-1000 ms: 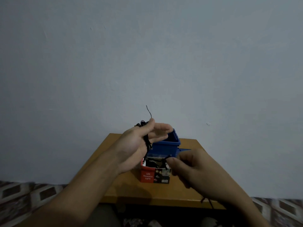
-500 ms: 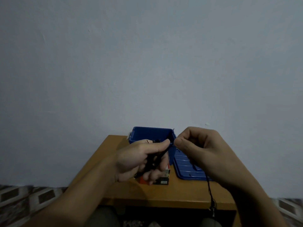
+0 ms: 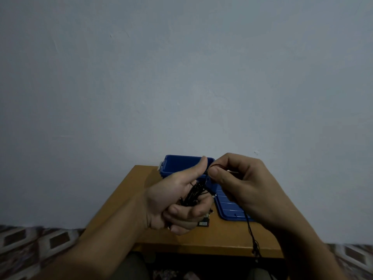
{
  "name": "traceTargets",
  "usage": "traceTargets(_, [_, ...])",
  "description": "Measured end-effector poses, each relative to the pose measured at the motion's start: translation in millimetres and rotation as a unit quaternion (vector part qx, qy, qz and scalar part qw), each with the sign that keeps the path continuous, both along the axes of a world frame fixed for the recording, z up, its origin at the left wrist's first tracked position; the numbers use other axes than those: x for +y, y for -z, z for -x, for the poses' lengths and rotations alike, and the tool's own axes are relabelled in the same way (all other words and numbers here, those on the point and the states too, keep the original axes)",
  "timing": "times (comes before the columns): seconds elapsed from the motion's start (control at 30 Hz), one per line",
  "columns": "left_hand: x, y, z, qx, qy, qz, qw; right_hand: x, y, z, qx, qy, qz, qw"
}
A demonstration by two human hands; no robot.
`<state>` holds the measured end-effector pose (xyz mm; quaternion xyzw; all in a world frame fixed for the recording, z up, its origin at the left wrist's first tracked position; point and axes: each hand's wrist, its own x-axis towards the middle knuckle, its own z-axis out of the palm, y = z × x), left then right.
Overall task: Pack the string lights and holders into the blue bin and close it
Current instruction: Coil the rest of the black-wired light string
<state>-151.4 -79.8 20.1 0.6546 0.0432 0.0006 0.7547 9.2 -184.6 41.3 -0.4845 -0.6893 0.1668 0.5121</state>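
Two hands raised: left hand (image 3: 177, 201) grips string lights (image 3: 194, 194), right hand (image 3: 240, 182) pinches them

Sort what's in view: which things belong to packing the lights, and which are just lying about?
Job in hand: string lights, bundled in the left hand, one strand pinched by the right hand; blue bin, open; its lid, lying flat beside it.
Lying about: printed carton, mostly hidden under the left hand; wooden table; patterned floor.

Dim, flat, bluish light (soft shadows only); wide-angle bowing at edges.
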Motion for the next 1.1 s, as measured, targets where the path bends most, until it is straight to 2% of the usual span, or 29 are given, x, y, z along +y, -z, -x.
traceTargets(0.2, [0,-2,0,-0.056,0.081,0.074,0.992,4,8,-5,0.006,-0.002,0.012,1.000])
traceTargets(0.47, [0,-2,0,-0.122,0.039,0.057,0.990,14,16,-5,0.042,0.030,-0.006,0.999])
traceTargets(0.67, [1,-3,-2,-0.152,0.066,0.095,0.981,21,36,-2,-0.028,0.039,-0.028,0.998])
traceTargets(0.73, [1,-2,-3,-0.162,0.068,0.110,0.978,21,41,0,-0.021,0.028,-0.026,0.999])
traceTargets(0.87, [2,-2,-1,-0.194,0.054,0.144,0.969,16,47,5,0.067,-0.025,0.039,0.997])
traceTargets(1.03, [8,-3,-2,-0.250,0.034,0.222,0.942,15,54,5,0.042,-0.057,0.123,0.990])
traceTargets(1.1, [6,-4,-4,-0.263,-0.016,0.217,0.940,15,54,5,0.034,-0.066,0.144,0.987])
